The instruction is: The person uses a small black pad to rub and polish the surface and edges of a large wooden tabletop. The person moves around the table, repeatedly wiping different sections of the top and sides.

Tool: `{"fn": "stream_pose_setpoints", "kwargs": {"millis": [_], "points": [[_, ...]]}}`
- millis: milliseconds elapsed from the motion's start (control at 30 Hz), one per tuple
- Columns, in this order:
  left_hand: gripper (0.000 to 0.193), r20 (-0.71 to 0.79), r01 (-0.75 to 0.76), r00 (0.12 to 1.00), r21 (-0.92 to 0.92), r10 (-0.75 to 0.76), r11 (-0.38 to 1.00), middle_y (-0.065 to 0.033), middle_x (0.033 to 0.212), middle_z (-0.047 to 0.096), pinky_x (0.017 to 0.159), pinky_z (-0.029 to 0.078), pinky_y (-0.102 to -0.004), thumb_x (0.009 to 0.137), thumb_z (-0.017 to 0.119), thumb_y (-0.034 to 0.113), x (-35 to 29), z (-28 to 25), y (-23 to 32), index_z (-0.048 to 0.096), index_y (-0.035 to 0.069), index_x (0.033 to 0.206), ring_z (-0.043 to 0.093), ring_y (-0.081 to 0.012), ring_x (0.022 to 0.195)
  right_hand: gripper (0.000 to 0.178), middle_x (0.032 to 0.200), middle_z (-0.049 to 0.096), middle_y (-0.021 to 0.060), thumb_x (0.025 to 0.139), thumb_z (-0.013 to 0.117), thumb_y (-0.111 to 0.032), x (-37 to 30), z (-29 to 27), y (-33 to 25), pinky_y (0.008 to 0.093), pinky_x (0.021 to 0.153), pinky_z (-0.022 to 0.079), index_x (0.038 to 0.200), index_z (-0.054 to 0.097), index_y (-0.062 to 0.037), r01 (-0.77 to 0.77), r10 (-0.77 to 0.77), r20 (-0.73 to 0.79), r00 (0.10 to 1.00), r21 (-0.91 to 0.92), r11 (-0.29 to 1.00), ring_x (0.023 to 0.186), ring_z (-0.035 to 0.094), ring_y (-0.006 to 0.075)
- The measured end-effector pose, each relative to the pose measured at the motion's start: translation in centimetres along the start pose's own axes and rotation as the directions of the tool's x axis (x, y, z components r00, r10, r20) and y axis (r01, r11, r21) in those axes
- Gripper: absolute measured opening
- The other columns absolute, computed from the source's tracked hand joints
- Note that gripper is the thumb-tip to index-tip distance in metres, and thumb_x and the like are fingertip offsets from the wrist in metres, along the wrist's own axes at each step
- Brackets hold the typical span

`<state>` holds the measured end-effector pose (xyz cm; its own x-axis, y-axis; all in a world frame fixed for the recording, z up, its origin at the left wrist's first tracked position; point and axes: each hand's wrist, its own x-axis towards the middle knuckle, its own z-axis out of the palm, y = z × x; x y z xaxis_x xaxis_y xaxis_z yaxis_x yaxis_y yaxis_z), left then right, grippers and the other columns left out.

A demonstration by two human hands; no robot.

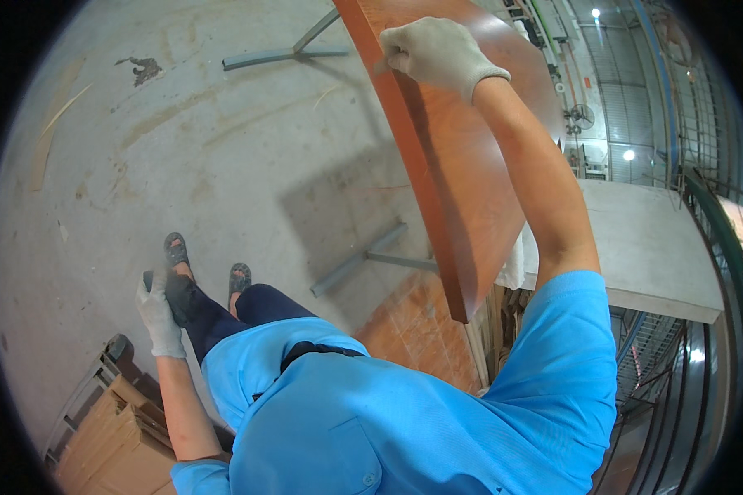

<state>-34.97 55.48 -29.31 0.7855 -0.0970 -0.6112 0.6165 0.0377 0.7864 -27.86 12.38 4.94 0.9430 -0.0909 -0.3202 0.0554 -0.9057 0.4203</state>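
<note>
A reddish-brown wooden panel (462,157) with a smooth, shiny face rests on a stand with grey metal feet (359,258). My right hand (437,54), in a whitish knitted glove, is at the panel's long left edge near its far end. Its fingers are curled and pressed together; anything inside them is hidden. Down at my left side, by my thigh, my gloved left hand (158,318) is closed around a dark grey object (182,299). Blur and the dark trousers behind it obscure that object's kind.
Cardboard (115,445) and a metal frame (82,396) stand at the lower left. Brown tiled-looking sheets (421,330) lie below the panel's near end. A pale slab (644,247) is to the right. Another grey metal foot (285,56) reaches onto the concrete floor (215,148).
</note>
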Motion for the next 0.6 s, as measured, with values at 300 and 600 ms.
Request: {"fn": "stream_pose_setpoints", "kwargs": {"millis": [300, 600], "points": [[0.027, -0.017, -0.018, 1.000, -0.006, 0.018, 1.000, -0.0044, 0.086, 0.068, 0.068, 0.052, -0.0282, 0.097, 0.072, 0.029, -0.8, 0.6, 0.3, 0.068, 0.002, 0.098, 0.064, -0.0130, 0.074, 0.010, 0.079, 0.068, 0.0063, 0.093, 0.061, -0.022, -3.1, 1.0, -0.4, 0.0454, 0.071, 0.055, 0.089, 0.066, -0.0150, -0.012, 0.015, 0.085, 0.996, -0.039, 0.999, 0.081, 0.070, 0.0270], [0.029, 0.041, -0.013, 0.999, 0.047, 0.011, 0.999, -0.0058, 0.093, 0.066, 0.071, 0.051, -0.0293, 0.097, 0.068, 0.028, -1.8, -0.3, -0.3, 0.065, 0.000, 0.104, 0.063, -0.0139, 0.081, 0.011, 0.077, 0.068, 0.0064, 0.094, 0.059, -0.022, -5.6, 1.4, -0.7, 0.0459, 0.068, 0.055, 0.088, 0.066, -0.0148, -0.006, 0.009, 0.095, 0.995, -0.036, 0.999, 0.079, 0.070, 0.0280]]}}
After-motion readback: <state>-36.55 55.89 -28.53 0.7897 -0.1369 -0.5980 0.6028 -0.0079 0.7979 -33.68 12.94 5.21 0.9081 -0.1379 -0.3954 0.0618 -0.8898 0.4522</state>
